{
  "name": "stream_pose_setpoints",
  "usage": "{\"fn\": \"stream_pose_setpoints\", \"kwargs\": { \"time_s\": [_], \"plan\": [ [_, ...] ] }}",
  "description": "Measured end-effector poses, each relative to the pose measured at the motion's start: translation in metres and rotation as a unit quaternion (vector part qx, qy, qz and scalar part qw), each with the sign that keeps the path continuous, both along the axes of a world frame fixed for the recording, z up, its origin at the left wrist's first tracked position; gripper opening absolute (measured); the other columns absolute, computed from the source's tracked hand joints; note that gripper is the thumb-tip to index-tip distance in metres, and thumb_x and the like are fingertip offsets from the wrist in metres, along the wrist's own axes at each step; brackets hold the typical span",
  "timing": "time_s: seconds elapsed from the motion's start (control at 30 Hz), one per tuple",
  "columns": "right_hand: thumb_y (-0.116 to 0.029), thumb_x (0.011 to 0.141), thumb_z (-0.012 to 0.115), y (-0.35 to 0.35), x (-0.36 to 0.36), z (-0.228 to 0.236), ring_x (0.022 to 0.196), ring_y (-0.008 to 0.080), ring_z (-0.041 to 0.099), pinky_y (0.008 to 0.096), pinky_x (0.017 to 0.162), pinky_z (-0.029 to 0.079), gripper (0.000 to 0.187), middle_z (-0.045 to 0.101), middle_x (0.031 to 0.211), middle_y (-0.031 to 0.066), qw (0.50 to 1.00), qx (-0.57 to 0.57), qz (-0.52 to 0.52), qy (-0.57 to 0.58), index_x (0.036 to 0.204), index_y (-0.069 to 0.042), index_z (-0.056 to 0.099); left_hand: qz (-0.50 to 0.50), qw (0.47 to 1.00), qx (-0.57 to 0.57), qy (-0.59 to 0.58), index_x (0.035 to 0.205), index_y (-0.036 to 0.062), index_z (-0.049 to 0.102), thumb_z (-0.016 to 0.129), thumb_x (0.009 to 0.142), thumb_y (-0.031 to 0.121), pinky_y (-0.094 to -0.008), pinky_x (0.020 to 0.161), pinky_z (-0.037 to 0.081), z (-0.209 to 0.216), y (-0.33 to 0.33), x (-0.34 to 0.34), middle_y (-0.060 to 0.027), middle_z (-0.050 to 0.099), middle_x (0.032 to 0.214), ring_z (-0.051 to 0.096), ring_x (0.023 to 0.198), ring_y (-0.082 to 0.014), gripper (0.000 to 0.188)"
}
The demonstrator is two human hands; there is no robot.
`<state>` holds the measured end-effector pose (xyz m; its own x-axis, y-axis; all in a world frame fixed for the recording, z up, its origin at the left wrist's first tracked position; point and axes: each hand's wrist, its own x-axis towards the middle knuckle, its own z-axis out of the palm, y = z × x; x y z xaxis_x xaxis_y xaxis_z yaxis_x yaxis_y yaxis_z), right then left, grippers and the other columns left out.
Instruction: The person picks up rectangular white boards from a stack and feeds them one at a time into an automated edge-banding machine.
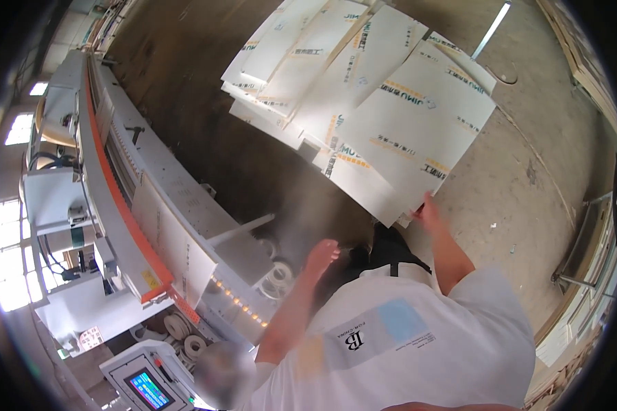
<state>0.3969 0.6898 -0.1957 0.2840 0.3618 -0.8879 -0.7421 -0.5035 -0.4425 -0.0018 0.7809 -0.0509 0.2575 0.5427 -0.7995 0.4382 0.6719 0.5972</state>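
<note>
In front of me lies a spread stack of white panels [397,130] with printed film on their faces. My right hand [427,214] is at the near corner of the top panel, its fingers closed about the edge; part of the grip is hidden. My left hand [322,255] hangs in the air between the stack and the long machine, fingers loosely curled and apart, with nothing visible in it. Another panel [168,236] rests on the bed of that machine [127,198], along its orange rail.
A control box with a lit screen [147,389] stands at the lower left, near rolls of edge tape [185,339]. White rollers [277,277] sit beside the machine's near end. A support arm [243,229] juts out from its side. Boards [583,82] lean at the far right.
</note>
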Motion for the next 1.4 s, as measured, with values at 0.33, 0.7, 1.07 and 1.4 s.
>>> {"fn": "stream_pose_setpoints", "kwargs": {
  "time_s": [0.33, 0.7, 1.07, 1.4],
  "plan": [
    [-0.048, 0.104, 0.038, -0.017, -0.113, 0.079, 0.105, 0.0299, 0.066, 0.0427, 0.090, 0.052, 0.055, 0.067, 0.120, 0.0141, 0.931, 0.167, 0.202, 0.252, 0.133, -0.003, 0.052, 0.190, 0.972, -0.074, -0.114, 0.121, 0.0033, 0.059, 0.056, 0.099, 0.034, -0.0303, 0.077, 0.052, -0.017, 0.044, 0.119, -0.0087, 0.065, 0.112, 0.064, 0.095, -0.0163, 0.037],
    [-0.065, 0.087, 0.051, -0.049, 0.018, 0.055, 0.101, 0.0226, 0.060, 0.0397, 0.086, 0.049, 0.066, 0.060, 0.118, 0.0030, 0.994, -0.051, -0.063, 0.068, 0.130, -0.015, 0.053, 0.349, 0.927, 0.029, 0.132, 0.106, 0.0051, 0.069, 0.054, 0.098, 0.042, -0.0362, 0.080, 0.049, 0.014, -0.031, 0.012, -0.0062, 0.067, 0.097, 0.061, 0.087, -0.0196, 0.041],
    [-0.057, 0.088, 0.051, 0.030, -0.010, 0.080, 0.112, 0.0298, 0.059, 0.0470, 0.090, 0.052, 0.062, 0.060, 0.126, 0.0087, 0.981, 0.038, 0.138, 0.132, 0.132, -0.014, 0.054, 0.536, 0.795, 0.111, 0.261, 0.093, -0.0031, 0.069, 0.052, 0.098, 0.045, -0.0339, 0.072, 0.049, 0.041, -0.147, -0.029, -0.0073, 0.067, 0.080, 0.060, 0.076, -0.0160, 0.051],
    [-0.067, 0.083, 0.051, 0.155, -0.146, 0.144, 0.100, 0.0181, 0.058, 0.0339, 0.079, 0.048, 0.068, 0.062, 0.118, 0.0020, 0.894, 0.040, 0.444, 0.037, 0.129, -0.017, 0.055, 0.843, 0.520, 0.118, 0.077, 0.106, -0.0016, 0.068, 0.057, 0.094, 0.043, -0.0386, 0.075, 0.051, 0.039, -0.280, -0.003, -0.0093, 0.067, 0.093, 0.062, 0.081, -0.0232, 0.047]
  ]
}}
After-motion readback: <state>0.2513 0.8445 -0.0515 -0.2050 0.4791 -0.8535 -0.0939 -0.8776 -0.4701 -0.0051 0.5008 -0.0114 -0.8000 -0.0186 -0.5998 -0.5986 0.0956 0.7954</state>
